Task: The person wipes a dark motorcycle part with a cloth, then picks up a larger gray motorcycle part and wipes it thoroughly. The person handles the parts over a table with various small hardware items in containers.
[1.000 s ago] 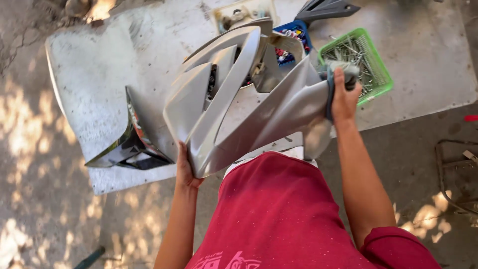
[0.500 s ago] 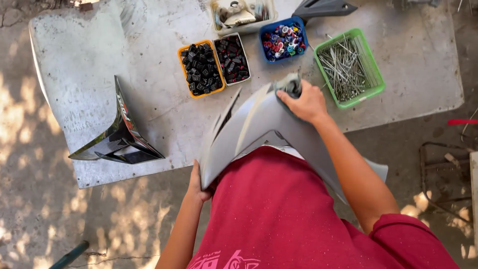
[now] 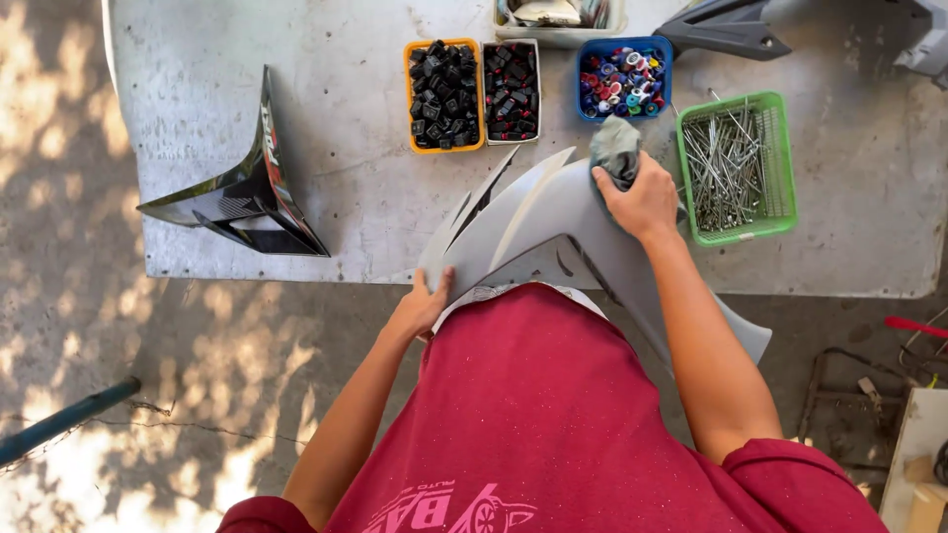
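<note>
The grey panel (image 3: 538,222), a curved plastic body part with pointed fins, leans on the near edge of the table (image 3: 346,128) and against my red shirt (image 3: 553,415), its far end running down past my right arm. My right hand (image 3: 642,202) presses a grey rag (image 3: 614,148) onto the top of the panel, fingers curled around the cloth. My left hand (image 3: 423,306) grips the panel's lower left edge, thumb on top and fingers wrapped under it, where I cannot see them.

Just beyond the rag sits a blue tray (image 3: 624,79) of coloured small parts, and to its right a green basket (image 3: 736,168) full of long metal pins, close beside my right hand. Left of the blue tray stand an orange tray (image 3: 444,94) and a white tray (image 3: 512,91), both filled with small black pieces. A black glossy panel (image 3: 242,197) rests at the table's left front corner, well apart from my hands. Another dark part (image 3: 721,28) lies at the far edge of the table
</note>
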